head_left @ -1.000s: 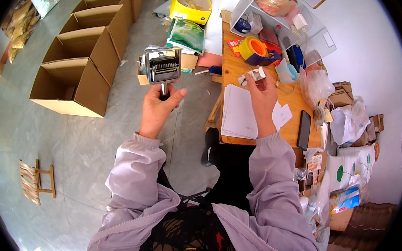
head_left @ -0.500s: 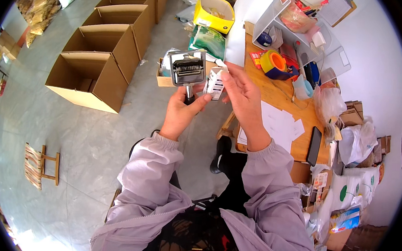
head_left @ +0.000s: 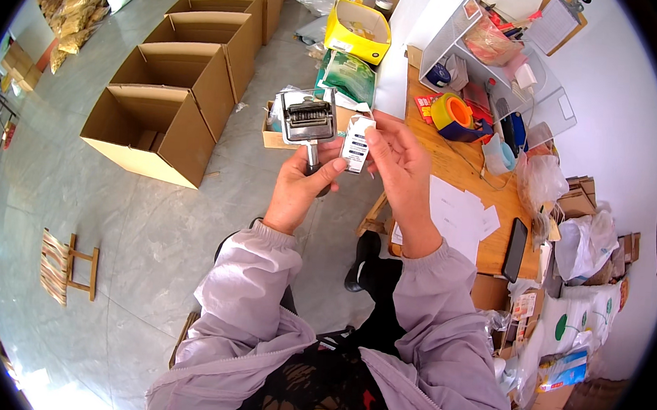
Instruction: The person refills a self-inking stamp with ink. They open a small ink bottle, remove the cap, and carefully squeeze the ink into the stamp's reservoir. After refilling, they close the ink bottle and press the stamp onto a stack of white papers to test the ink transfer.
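Note:
My left hand (head_left: 301, 186) grips the handle of a silver metal stamping tool (head_left: 306, 120), held up in front of me with its head upward. My right hand (head_left: 401, 164) holds a small white packet (head_left: 356, 143) with dark print between thumb and fingers, right beside the tool's head. My left thumb also touches the lower edge of the packet. Both lilac sleeves come up from the bottom of the view.
A row of open cardboard boxes (head_left: 169, 102) stands on the grey floor at left. A wooden desk (head_left: 474, 177) at right carries white papers (head_left: 457, 214), a black phone (head_left: 515, 249), a tape dispenser (head_left: 456, 116) and clear organisers. A yellow bin (head_left: 357, 32) and a green bag (head_left: 346, 77) lie ahead.
My right hand lifted the white packet from the desk and brought it left, up against the tool. The tool stayed raised in my left hand, and the view shifted slightly.

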Tool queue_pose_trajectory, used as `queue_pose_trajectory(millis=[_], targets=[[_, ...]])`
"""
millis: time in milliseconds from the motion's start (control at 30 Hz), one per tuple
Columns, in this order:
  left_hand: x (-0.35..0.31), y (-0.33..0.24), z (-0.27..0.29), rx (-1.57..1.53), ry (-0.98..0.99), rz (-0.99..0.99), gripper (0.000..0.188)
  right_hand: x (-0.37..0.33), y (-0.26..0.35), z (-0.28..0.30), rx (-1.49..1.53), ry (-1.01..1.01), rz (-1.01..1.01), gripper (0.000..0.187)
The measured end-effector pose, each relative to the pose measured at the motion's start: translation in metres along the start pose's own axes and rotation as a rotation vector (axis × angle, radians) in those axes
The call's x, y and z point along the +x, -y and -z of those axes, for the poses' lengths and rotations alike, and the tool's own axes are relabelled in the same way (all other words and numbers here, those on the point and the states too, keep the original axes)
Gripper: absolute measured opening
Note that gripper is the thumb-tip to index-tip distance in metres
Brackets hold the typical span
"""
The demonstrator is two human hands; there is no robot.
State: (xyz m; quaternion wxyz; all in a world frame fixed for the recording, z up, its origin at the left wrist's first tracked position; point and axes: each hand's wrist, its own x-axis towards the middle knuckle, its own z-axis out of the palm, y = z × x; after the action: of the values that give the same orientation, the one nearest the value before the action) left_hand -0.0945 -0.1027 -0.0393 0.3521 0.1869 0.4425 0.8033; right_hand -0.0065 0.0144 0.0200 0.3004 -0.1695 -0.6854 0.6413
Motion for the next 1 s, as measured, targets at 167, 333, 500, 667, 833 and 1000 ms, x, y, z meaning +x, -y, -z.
queue_pose_trajectory(millis=[167,333,500,667,833,1000], targets=[[-0.002,0.011,-0.001,0.120,-0.039,-0.065,0.040,-0.005,-0.020,-0.008,0.044,-0.041,0.135,0.034],[-0.007,0.011,-0.009,0.024,-0.029,-0.031,0.039,-0.004,-0.031,0.001,0.282,-0.021,0.074,0.040],[-0.008,0.013,-0.014,0.029,-0.058,-0.070,0.039,0.001,-0.032,0.010,0.354,0.108,0.068,0.050],[-0.010,0.024,-0.018,0.162,-0.092,-0.107,0.041,-0.002,-0.033,0.008,0.621,0.104,-0.010,0.053],[-0.010,0.028,-0.020,0.207,-0.098,-0.178,0.025,0.000,-0.040,0.013,0.782,0.201,-0.052,0.058],[-0.010,0.027,-0.022,0.250,-0.101,-0.242,0.026,0.000,-0.039,0.013,0.806,0.189,-0.070,0.058]])
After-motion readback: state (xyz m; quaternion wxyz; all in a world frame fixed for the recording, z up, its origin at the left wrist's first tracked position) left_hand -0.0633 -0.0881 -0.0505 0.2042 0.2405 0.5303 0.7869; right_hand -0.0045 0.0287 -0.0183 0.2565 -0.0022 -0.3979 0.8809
